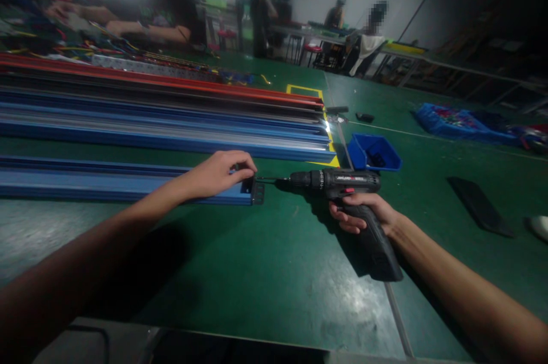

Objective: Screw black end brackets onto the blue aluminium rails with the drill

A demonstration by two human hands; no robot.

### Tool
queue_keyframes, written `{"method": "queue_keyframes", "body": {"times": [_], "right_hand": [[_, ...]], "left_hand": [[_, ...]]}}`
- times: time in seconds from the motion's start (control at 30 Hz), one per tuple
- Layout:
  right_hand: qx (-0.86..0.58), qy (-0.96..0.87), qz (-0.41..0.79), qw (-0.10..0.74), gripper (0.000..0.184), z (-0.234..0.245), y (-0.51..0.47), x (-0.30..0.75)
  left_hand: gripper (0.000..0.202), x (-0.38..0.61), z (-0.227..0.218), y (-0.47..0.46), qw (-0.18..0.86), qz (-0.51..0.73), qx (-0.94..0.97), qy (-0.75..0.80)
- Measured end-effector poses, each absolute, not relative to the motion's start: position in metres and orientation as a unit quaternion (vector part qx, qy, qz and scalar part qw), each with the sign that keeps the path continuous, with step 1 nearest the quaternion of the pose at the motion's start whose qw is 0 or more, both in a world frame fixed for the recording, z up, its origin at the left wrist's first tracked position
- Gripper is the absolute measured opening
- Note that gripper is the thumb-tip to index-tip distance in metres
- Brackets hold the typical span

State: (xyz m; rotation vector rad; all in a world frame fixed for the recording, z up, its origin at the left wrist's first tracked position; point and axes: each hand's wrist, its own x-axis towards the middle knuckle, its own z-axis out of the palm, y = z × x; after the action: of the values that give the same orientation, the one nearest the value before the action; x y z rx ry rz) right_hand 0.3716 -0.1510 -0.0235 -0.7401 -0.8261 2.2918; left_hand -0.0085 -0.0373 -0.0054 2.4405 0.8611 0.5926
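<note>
A long blue metal profile (149, 182) lies on the green table, with a black end cap (258, 191) at its right end. My left hand (229, 171) grips that end from above, thumb and fingers closed close to the cap; some of the fingertips are hidden. My right hand (363, 213) is wrapped round the handle of a black cordless drill (342, 181), a finger near the trigger. The drill lies level and its long thin bit (272, 180) points left, with the tip at the end cap. Whether the tip sits in a screw is too small to tell.
Several blue, black and red profiles (171, 124) lie side by side beyond. Further right are a blue parts bin (374, 150), a black flat piece (479, 204) and a blue tray (462, 124) of small parts. Across the table a person (158, 16) works among wires.
</note>
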Motion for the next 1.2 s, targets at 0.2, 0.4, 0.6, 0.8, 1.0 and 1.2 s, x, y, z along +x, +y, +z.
{"method": "queue_keyframes", "body": {"times": [0.2, 0.4, 0.6, 0.8, 1.0, 1.2], "right_hand": [[-0.282, -0.312, 0.859, 0.292, 0.025, -0.0233, -0.1506, 0.3723], [-0.285, -0.309, 0.86, 0.29, 0.024, -0.0229, -0.151, 0.3719], [-0.286, -0.312, 0.856, 0.296, 0.024, -0.0234, -0.1519, 0.3715], [-0.284, -0.314, 0.856, 0.295, 0.023, -0.0235, -0.1519, 0.3727], [-0.282, -0.316, 0.857, 0.295, 0.023, -0.0227, -0.1515, 0.3722], [-0.288, -0.32, 0.853, 0.294, 0.024, -0.0231, -0.1527, 0.3727]], "left_hand": [[0.023, -0.0091, -0.0051, -0.038, 0.242, 0.218, 0.893, 0.311], [0.024, -0.008, -0.0047, -0.0381, 0.24, 0.217, 0.892, 0.315], [0.023, -0.0085, -0.0061, -0.0373, 0.242, 0.215, 0.892, 0.314], [0.02, -0.0084, -0.0058, -0.0378, 0.242, 0.218, 0.892, 0.313], [0.021, -0.0089, -0.0057, -0.0375, 0.24, 0.216, 0.893, 0.314], [0.024, -0.0081, -0.0045, -0.0379, 0.242, 0.215, 0.892, 0.316]]}}
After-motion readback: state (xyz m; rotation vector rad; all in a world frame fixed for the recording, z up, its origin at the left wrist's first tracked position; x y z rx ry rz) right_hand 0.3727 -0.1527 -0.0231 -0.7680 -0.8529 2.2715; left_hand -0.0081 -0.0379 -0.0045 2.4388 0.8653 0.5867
